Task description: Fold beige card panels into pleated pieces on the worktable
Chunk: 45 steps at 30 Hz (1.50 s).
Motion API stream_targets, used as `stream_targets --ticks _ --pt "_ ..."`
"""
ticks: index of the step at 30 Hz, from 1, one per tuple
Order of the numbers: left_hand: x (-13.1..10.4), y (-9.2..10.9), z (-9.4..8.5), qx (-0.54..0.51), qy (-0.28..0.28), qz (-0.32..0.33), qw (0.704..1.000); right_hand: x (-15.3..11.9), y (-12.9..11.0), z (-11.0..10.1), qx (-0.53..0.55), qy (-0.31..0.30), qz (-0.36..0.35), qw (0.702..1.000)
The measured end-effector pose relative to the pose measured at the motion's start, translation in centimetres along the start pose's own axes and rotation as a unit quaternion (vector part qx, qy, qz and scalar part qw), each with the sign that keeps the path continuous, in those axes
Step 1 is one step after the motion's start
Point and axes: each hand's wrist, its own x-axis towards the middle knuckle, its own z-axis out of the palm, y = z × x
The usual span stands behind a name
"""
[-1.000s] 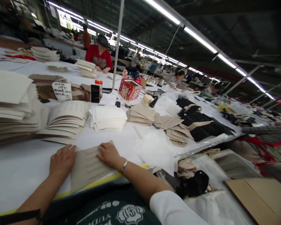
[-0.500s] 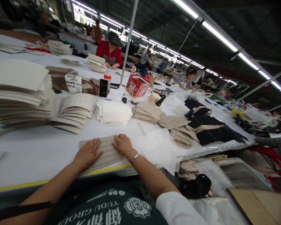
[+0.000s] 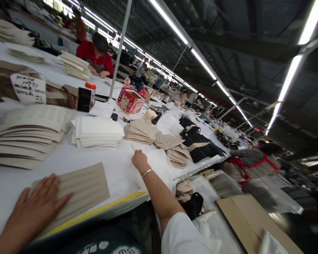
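My left hand (image 3: 42,201) lies flat with fingers spread on a beige rectangular panel (image 3: 87,187) with faint ribs, near the table's yellow front edge. To the right, my right hand (image 3: 140,160), a bracelet at its wrist, is closed over the lower end of a small flat white stick (image 3: 133,147). Only the stick's upper tip shows beyond my fingers. The stick is on the white table, beside a translucent sheet (image 3: 159,165). Beyond my hands stand a stack of white pieces (image 3: 99,130) and a stack of beige pieces (image 3: 140,131).
Fanned cream panels (image 3: 29,130) stand at left. Farther back are a phone (image 3: 84,100), a red patterned box (image 3: 131,100) and a metal pole (image 3: 120,49). Black fabric pieces (image 3: 204,144) lie at right. A cardboard sheet (image 3: 254,218) is below the table edge. A co-worker in red (image 3: 95,56) sits opposite.
My right hand has left the beige panel and moved right to the white stick, its fingers closing. My left hand stays on the panel. The view has swung to the right.
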Motion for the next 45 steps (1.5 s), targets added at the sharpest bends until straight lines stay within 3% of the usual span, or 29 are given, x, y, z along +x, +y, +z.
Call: stream_targets --ticks 4,7,10,13,15,18,21,24,29,34,37,40,42,45 --pt "0.7 2.1 -2.5 0.040 -0.045 -0.099 0.993 2.9 -0.5 0.1 -0.012 -0.051 -0.004 0.999" --pt "1.6 3.1 -3.2 0.020 -0.036 -0.110 0.993 3.7 -1.4 0.3 -0.015 -0.069 -0.028 0.997" --pt "1.9 3.0 -2.9 0.005 -0.016 -0.105 0.994 4.3 -1.6 -0.2 -0.015 -0.079 -0.046 0.996" --pt "1.6 2.6 -2.6 -0.004 -0.003 -0.090 0.996 4.4 -1.3 -1.6 -0.012 -0.058 -0.066 0.996" --pt "1.4 2.5 -2.6 -0.006 0.008 -0.081 0.997 3.7 -1.2 -2.7 0.035 0.006 -0.092 0.995" --pt "1.1 2.4 -2.6 -0.012 0.029 -0.069 0.997 1.8 -2.3 -3.5 0.245 0.079 -0.143 0.956" --pt "1.2 2.5 -2.7 -0.016 0.035 -0.066 0.997 -0.3 -4.6 -2.9 0.432 0.018 -0.177 0.884" --pt "1.3 2.5 -2.6 -0.013 0.026 -0.067 0.997 -1.5 -6.5 -1.7 0.471 -0.014 -0.166 0.866" --pt "1.0 2.2 -2.0 -0.005 0.056 -0.058 0.997 -1.6 -6.0 -0.9 0.470 0.049 -0.091 0.877" --pt "1.6 3.3 -1.5 -0.039 0.080 0.059 0.994 -1.0 -3.9 -0.5 0.549 -0.017 -0.035 0.835" --pt "3.2 5.9 -1.6 -0.078 0.031 0.132 0.988 -0.2 -2.7 -0.2 0.481 -0.133 -0.010 0.867" --pt "5.2 8.3 -1.7 -0.085 -0.029 0.141 0.986 0.5 -1.7 -0.2 0.374 -0.226 -0.015 0.900" --pt "6.2 9.0 -1.7 -0.077 -0.060 0.124 0.987 0.7 -1.8 -0.3 0.321 -0.177 -0.033 0.930" --pt "6.8 8.9 -1.7 -0.074 -0.073 0.121 0.987 1.0 -3.8 0.0 0.261 -0.038 -0.124 0.956"
